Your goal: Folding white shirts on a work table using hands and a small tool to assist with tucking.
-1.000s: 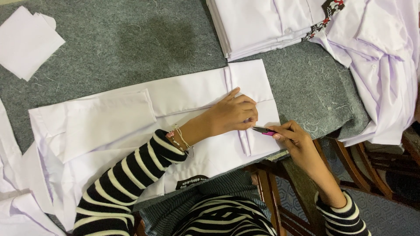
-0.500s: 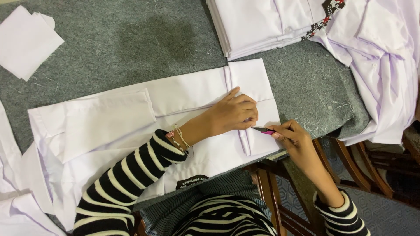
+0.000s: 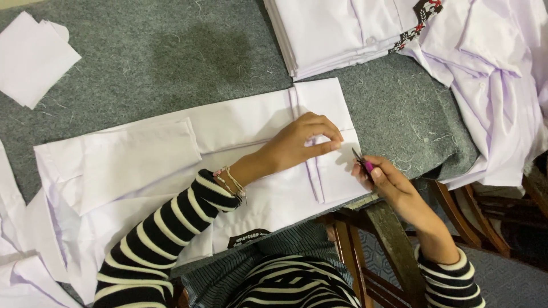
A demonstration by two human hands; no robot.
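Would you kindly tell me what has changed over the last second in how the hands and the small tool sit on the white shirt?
The right hand has turned the small pink-handled tool, so its tip now points up and away from the placket instead of lying toward it. The left hand stays pressed on the placket of the white shirt, which has not shifted. The folded stack and grey table cover are unchanged.

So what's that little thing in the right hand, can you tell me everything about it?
It is a small tool with a pink grip and a thin dark metal tip, maybe a thread snipper, though it is too small to be sure. The right hand pinches it between thumb and fingers, covering most of it. The tip points up and left toward the edge of the white shirt, just past the left hand pressing the cloth. Whether it touches the shirt is unclear.
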